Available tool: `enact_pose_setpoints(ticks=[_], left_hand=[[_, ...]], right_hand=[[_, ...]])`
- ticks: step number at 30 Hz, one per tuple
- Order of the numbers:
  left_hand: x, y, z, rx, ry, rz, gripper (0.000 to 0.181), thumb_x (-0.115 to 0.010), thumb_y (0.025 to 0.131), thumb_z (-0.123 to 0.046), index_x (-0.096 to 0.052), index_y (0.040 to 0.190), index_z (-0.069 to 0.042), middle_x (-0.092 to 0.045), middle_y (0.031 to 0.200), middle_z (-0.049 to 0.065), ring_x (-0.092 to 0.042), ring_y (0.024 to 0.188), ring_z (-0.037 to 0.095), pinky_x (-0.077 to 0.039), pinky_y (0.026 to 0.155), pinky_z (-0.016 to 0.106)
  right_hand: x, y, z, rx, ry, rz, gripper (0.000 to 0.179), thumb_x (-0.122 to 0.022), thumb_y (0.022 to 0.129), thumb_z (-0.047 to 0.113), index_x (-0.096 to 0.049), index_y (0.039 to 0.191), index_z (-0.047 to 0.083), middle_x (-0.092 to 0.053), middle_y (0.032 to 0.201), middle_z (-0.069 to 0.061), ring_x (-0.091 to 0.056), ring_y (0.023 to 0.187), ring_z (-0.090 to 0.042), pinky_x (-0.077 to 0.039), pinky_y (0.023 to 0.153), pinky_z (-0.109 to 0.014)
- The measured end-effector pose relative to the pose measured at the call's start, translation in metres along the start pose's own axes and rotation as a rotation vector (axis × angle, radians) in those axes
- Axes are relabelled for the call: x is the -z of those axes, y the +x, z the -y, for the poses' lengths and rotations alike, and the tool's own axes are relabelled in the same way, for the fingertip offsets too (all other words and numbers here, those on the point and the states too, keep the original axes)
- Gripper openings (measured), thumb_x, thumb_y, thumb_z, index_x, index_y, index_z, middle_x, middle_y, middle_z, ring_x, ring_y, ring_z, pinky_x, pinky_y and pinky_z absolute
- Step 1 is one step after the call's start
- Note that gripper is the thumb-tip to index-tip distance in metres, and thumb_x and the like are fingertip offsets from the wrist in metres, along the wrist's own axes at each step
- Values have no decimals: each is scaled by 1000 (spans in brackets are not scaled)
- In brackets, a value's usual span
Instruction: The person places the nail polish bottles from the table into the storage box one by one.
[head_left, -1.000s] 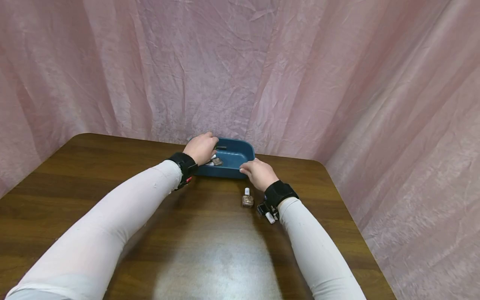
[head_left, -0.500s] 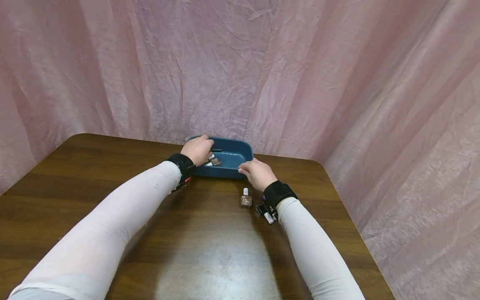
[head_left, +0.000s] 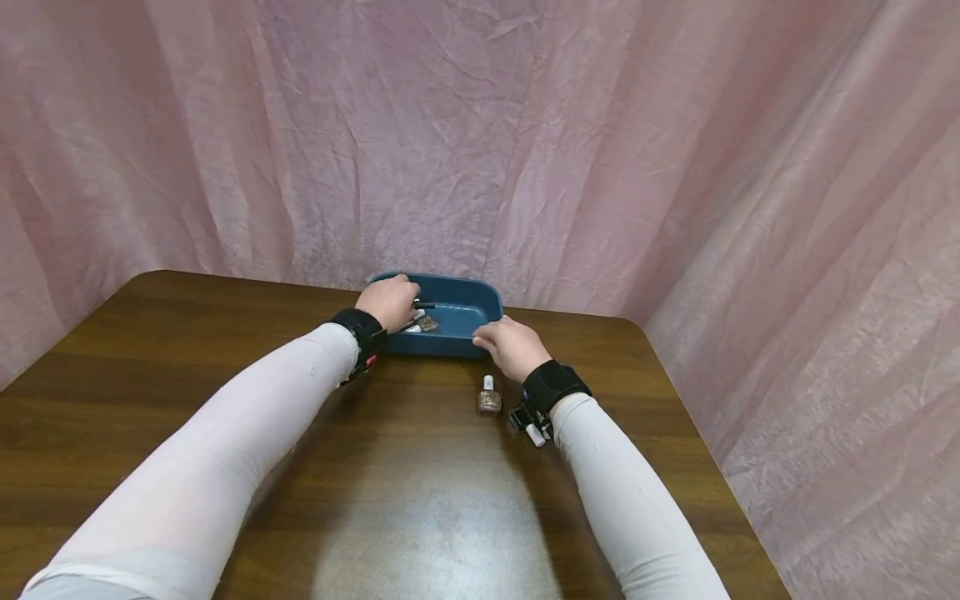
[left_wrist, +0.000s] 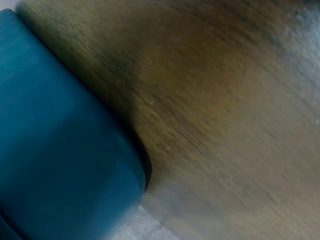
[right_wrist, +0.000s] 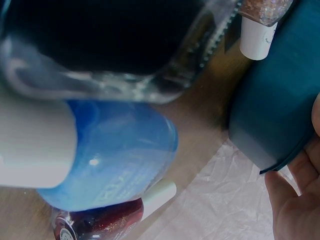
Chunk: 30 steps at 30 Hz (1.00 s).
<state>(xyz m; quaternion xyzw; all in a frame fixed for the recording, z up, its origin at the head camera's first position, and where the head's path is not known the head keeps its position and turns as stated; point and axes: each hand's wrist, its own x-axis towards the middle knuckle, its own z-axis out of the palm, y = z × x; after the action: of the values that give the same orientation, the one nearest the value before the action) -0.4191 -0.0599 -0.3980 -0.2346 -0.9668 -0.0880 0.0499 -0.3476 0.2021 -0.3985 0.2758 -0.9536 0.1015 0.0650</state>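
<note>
A blue bin [head_left: 442, 344] stands at the table's far edge. My left hand [head_left: 387, 302] reaches over its left end, fingertips inside and partly hidden. A slim dark item [head_left: 425, 306] sticks out from under those fingers. Below it, small bottles with white caps [head_left: 428, 323] lie in the bin. My right hand [head_left: 513, 346] pinches the rim at the near right corner; the right wrist view shows the thumb [right_wrist: 280, 195] against that corner. In the left wrist view only the bin's wall [left_wrist: 60, 140] and the table show, no hand.
Before the bin stands a gold-glitter nail polish bottle [head_left: 490, 402]. Close by my right wrist are a blue nail polish [right_wrist: 120, 150] and a dark red one [right_wrist: 107, 220]. A large dark shape fills the right wrist view's top. A pink curtain [head_left: 435, 150] hangs behind the table.
My left hand has shifted left and slightly nearer within the bin, the slim dark item moving with it. My right hand keeps its hold on the corner. The head view has drifted slightly.
</note>
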Motion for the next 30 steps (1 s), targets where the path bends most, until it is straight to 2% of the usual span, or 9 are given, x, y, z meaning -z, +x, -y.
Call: enact_pose_setpoints(ticks=[6,12,23,30], left_hand=[[2,-1,0,7,-13,4,25,-77,106,-15,-76,124,2,-72,121,21,-71,109,36,-59,93,51],[1,1,2,27,-30,27,29,-78,104,-13,-76,129,2,-74,125,21,-70,116,38,-58,99,53],[1,4,5,33,-39,45,26,-79,103,-15,-78,125,0,-76,116,18,-70,107,34,-57,92,52],[2,2,6,19,-37,49,37,-78,105,-18,-73,136,1,-71,129,22,-68,119,38,-57,100,53]], right_hand=[[-1,1,-1,8,1,-8,24,-66,112,21,-82,124,7,-82,117,-8,-75,118,-27,-42,123,-46],[-2,2,-2,13,3,-11,24,-66,112,21,-82,123,7,-82,116,-8,-75,118,-27,-40,125,-46],[-2,1,-2,9,-6,-4,25,-66,112,21,-81,125,6,-81,120,-9,-74,120,-29,-38,126,-46],[-3,1,-4,7,-13,-5,26,-66,112,22,-81,126,7,-81,120,-8,-73,120,-28,-39,126,-45]])
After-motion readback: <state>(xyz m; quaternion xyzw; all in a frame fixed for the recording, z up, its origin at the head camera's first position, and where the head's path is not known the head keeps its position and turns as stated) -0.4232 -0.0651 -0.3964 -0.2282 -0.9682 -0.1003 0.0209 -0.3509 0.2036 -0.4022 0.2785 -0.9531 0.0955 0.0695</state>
